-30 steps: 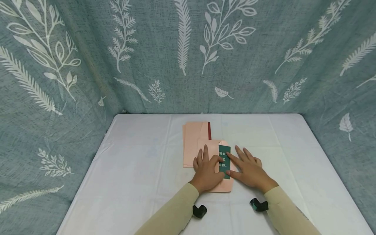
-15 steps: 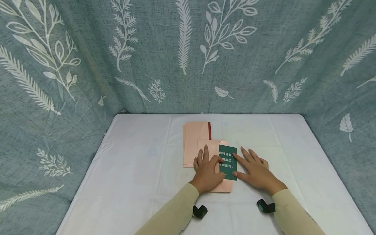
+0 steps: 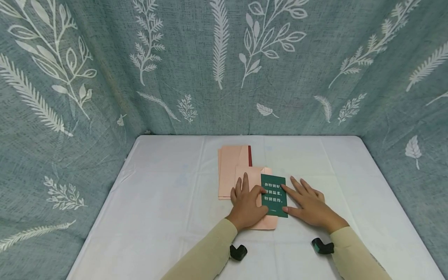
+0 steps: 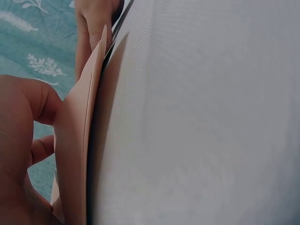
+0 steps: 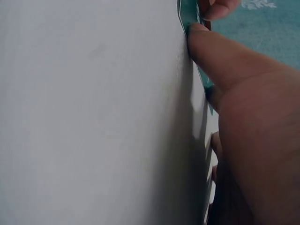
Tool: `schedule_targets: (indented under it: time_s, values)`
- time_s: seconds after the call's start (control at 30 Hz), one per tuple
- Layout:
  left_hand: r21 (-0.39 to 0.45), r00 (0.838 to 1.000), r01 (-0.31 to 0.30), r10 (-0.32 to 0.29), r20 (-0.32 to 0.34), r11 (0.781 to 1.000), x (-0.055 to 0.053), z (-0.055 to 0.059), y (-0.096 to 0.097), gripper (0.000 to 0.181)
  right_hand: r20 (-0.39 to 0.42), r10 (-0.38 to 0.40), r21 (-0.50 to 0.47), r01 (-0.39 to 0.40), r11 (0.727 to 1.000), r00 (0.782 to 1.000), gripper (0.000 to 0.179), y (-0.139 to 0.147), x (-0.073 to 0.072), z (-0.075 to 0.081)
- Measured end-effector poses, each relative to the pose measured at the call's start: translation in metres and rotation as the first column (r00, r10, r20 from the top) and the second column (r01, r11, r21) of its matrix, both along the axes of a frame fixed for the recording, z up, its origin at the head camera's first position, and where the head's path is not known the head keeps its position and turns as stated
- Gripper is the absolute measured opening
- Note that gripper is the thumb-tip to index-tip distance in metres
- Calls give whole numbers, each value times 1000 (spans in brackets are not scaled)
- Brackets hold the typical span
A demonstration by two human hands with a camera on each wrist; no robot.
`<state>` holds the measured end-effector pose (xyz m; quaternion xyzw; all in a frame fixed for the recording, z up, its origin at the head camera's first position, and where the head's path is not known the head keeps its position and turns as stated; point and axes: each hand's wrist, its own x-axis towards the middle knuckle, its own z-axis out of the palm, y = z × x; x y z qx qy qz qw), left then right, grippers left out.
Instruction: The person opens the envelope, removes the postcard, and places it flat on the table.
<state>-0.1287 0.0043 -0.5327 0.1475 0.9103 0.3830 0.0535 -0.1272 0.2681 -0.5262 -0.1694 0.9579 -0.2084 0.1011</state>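
Note:
A pink envelope (image 3: 267, 223) lies flat near the middle of the table. My left hand (image 3: 246, 204) presses on it, thumb and bent index finger by its right-hand opening, the other fingers spread. A green card (image 3: 274, 202) with white Chinese characters sticks out over the envelope's right side. On the card's right edge rest the thumb and index fingertips of my right hand (image 3: 308, 204), its other fingers extended. In the left wrist view the envelope (image 4: 75, 136) stands edge-on beside my fingers. The right wrist view shows my thumb on the card (image 5: 189, 14).
Behind the envelope lies a small stack of pink envelopes (image 3: 229, 171), with a dark red strip (image 3: 250, 155) along its right edge. A white cloth (image 3: 157, 202) covers the table. Blue-green leaf-patterned curtains (image 3: 196, 70) stand along the back and sides.
The green card has slid rightward out of the envelope, showing more of its text, and my right hand has moved right with it. My left hand has stayed in place.

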Motion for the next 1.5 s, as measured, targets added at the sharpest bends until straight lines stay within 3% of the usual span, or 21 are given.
schedule_targets:
  time_s: [0.37, 0.57, 0.7, 0.83, 0.97, 1.07, 1.13, 1.23, 1.5]
  values:
    - [16, 1000, 0, 0, 1, 1000, 1, 0, 0, 43, 2, -47, -117, 47, 992, 999, 85, 7, 1, -1]
    - [16, 1000, -4, 4, -1, 1000, 0, 1, 1, 42, 44, -145, -283, 152, 947, 988, 83, 6, -2, 6]
    - [23, 1000, -7, 7, 5, 1000, 0, 1, 1, 42, 136, -237, -426, 272, 863, 962, 79, 5, -5, 14]
    - [33, 1000, -9, 8, 13, 999, 1, 2, 1, 43, 300, -296, -550, 418, 723, 907, 78, 4, -7, 24]
    - [31, 1000, -13, 13, 14, 999, 1, 1, 1, 43, 469, -266, -631, 530, 566, 842, 80, 4, -8, 30]
    - [27, 1000, -15, 14, 10, 1000, 1, 1, 1, 42, 544, -203, -663, 566, 490, 814, 78, 3, -8, 31]
    - [28, 1000, -14, 14, 10, 1000, 1, 1, 0, 42, 576, -165, -672, 578, 462, 801, 77, 2, -8, 32]
    - [35, 1000, -12, 12, 9, 999, 1, 1, 0, 41, 602, -124, -679, 587, 441, 789, 75, -1, -8, 33]
    - [32, 1000, -12, 11, 5, 999, 2, 2, 0, 41, 609, -118, -677, 591, 438, 784, 73, -13, -6, 25]
